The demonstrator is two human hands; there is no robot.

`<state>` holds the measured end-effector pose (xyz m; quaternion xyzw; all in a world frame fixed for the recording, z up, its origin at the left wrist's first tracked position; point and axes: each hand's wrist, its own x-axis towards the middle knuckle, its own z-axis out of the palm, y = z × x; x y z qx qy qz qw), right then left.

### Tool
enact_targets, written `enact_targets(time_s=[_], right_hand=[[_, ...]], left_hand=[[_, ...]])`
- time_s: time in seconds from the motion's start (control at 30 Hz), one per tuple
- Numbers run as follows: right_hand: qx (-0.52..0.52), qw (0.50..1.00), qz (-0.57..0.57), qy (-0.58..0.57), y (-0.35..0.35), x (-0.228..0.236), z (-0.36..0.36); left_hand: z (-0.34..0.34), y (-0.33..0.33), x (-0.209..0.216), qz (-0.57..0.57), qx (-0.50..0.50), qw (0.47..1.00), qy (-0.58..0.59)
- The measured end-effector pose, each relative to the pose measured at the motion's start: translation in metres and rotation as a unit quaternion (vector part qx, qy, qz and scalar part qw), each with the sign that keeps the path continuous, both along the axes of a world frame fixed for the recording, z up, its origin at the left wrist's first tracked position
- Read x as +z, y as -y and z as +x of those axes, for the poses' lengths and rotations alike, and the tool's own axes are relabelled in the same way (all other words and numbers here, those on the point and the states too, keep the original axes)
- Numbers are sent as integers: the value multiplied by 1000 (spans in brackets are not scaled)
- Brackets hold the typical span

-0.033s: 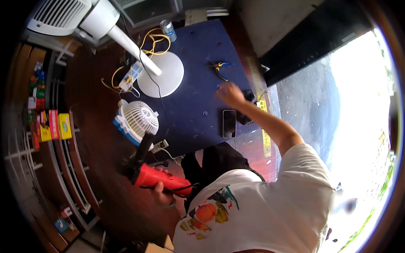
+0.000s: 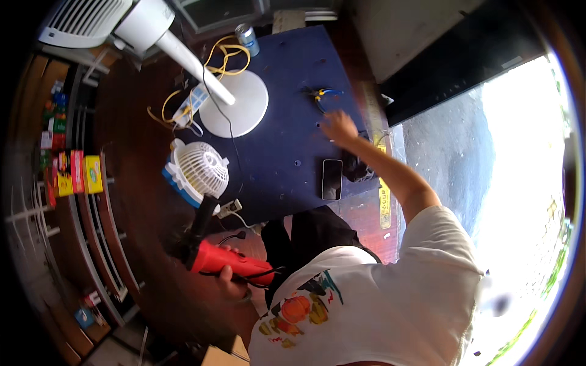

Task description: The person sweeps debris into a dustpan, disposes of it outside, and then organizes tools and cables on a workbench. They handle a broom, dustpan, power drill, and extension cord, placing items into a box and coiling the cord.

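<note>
My left hand grips a red power tool with a black front end, held low beside the near-left corner of the blue table. My right hand stretches out over the table with its fingers apart and holds nothing. It hovers just short of blue- and yellow-handled pliers. A smartphone lies flat near my right forearm, next to a dark object.
A white pedestal fan's round base stands on the table, with a yellow cable and a can behind it. A small white and blue fan hangs over the table's left edge. Shelves with coloured boxes run along the left.
My right hand has reached slightly farther across the table toward the pliers. My left hand keeps the red tool in the same place.
</note>
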<state>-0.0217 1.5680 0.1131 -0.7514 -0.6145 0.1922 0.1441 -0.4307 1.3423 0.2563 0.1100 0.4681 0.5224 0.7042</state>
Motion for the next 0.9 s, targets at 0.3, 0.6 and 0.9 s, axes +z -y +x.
enact_targets(time_s=[0.3,0.6,0.9], right_hand=[[98,944,-212,233,-105,-56,54],[123,971,-125,163,-82,-71,51],[25,874,-281,-396,85,9,-14]], left_hand=[[-26,112,17,-15,249,962,-112],[11,166,13,-37,363,928,-76],[1,192,73,32,401,907,-123]])
